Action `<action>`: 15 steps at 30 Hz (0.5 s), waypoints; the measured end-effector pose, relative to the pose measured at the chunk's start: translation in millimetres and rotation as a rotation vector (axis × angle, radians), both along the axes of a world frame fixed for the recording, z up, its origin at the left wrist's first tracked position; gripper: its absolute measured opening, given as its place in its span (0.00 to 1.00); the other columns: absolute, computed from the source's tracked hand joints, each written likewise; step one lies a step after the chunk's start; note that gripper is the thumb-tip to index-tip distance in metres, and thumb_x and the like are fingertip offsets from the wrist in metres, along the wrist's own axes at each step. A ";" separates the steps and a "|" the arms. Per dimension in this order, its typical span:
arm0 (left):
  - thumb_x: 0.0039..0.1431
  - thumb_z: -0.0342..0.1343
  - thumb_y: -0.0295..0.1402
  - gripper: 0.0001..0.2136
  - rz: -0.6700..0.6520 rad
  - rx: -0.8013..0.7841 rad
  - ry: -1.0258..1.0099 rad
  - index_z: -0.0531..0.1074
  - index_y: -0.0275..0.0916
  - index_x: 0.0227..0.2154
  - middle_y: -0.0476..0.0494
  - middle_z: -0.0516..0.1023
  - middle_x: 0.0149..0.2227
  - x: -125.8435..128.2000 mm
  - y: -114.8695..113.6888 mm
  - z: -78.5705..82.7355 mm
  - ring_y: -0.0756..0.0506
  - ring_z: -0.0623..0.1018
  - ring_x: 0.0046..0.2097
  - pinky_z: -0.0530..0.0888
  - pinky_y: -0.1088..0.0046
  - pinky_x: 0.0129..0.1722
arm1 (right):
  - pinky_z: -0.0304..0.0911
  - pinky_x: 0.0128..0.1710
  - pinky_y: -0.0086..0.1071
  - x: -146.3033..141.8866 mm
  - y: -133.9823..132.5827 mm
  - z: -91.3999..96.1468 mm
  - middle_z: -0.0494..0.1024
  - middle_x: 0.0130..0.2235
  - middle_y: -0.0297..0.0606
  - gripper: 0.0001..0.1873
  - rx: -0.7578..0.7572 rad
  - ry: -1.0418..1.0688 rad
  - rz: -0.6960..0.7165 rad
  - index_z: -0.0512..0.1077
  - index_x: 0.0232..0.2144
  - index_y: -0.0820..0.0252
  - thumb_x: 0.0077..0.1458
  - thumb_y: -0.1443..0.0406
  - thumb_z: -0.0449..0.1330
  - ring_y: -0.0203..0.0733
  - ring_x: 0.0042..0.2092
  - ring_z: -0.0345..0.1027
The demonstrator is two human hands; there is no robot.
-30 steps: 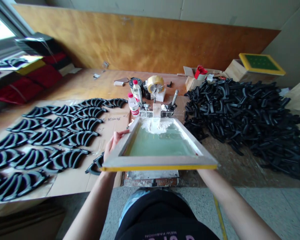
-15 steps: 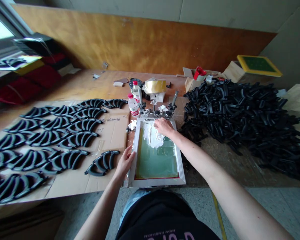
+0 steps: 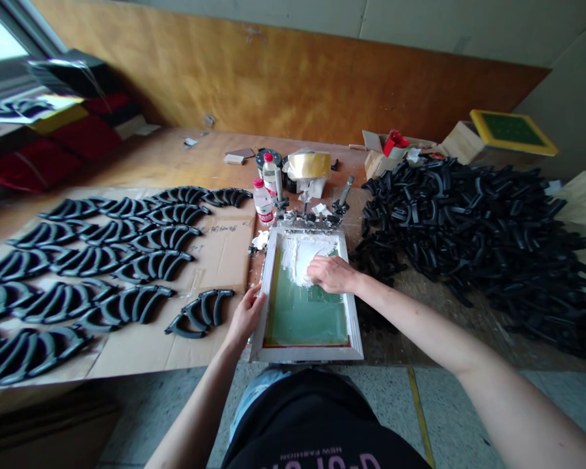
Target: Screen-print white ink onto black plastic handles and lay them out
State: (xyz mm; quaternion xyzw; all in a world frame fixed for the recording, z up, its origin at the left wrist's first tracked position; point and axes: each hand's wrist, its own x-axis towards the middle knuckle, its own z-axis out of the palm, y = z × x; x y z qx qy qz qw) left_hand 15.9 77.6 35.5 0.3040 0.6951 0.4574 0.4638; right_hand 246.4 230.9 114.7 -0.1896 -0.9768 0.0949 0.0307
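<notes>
A silk-screen frame (image 3: 307, 354) with pale metal sides and a green mesh (image 3: 305, 319) lies in front of me, its far end at a metal hinge clamp (image 3: 306, 218). White ink (image 3: 300, 251) is smeared over the upper part of the mesh. On the frame's left side, my left hand (image 3: 247, 314) is closed round the edge. My right hand (image 3: 333, 273) is over the mesh at the near right border of the ink, fingers curled together. Whatever it pinches is hidden beneath the fingers.
Rows of curved black handles (image 3: 127, 312) lie on cardboard (image 3: 224, 254) at left. A heap of black handles (image 3: 469, 228) covers the right. Behind the clamp stand two red-capped bottles (image 3: 264, 207) and a tape roll (image 3: 308, 165). A yellow-framed screen (image 3: 512, 130) rests far right.
My right hand has moved from the far end of the mesh toward me and slightly right. White ink now shows where it was. My left hand stays at the frame's edge.
</notes>
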 end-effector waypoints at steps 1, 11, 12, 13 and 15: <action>0.49 0.61 0.51 0.28 0.002 0.003 0.003 0.73 0.38 0.49 0.45 0.79 0.35 0.5 -0.2 1.8 0.42 0.78 0.39 0.72 0.71 0.38 | 0.57 0.35 0.32 0.1 2.7 1.1 0.74 0.35 0.38 0.06 0.001 0.010 -0.031 0.72 0.31 0.58 0.55 0.71 0.56 0.43 0.41 0.65; 0.48 0.62 0.50 0.29 -0.017 -0.018 -0.064 0.72 0.35 0.50 0.46 0.78 0.29 2.0 -0.4 18.6 0.45 0.77 0.32 0.71 0.73 0.31 | 0.60 0.39 0.32 3.7 -5.3 -13.9 0.75 0.37 0.39 0.04 0.014 0.146 -0.099 0.74 0.36 0.59 0.58 0.68 0.59 0.44 0.43 0.66; 0.49 0.61 0.50 0.30 -0.026 -0.027 -0.069 0.72 0.36 0.50 0.46 0.78 0.29 1.4 -0.7 21.2 0.45 0.77 0.32 0.71 0.73 0.30 | 0.61 0.40 0.32 1.2 2.8 -8.9 0.75 0.37 0.38 0.05 -0.010 0.172 -0.143 0.74 0.38 0.58 0.57 0.67 0.61 0.43 0.43 0.67; 0.49 0.61 0.51 0.31 -0.039 -0.035 -0.071 0.71 0.36 0.52 0.46 0.78 0.30 0.6 -1.1 25.2 0.45 0.77 0.32 0.71 0.74 0.30 | 0.61 0.40 0.32 -3.0 12.8 -3.0 0.76 0.38 0.38 0.10 -0.027 0.193 -0.201 0.74 0.42 0.57 0.56 0.66 0.63 0.43 0.43 0.68; 0.49 0.61 0.51 0.33 -0.068 -0.043 -0.079 0.68 0.37 0.55 0.46 0.79 0.31 -1.4 -1.6 37.7 0.45 0.77 0.32 0.71 0.74 0.30 | 0.62 0.41 0.33 -13.6 35.8 10.2 0.76 0.41 0.38 0.22 -0.018 0.205 -0.333 0.71 0.51 0.53 0.53 0.63 0.67 0.44 0.43 0.69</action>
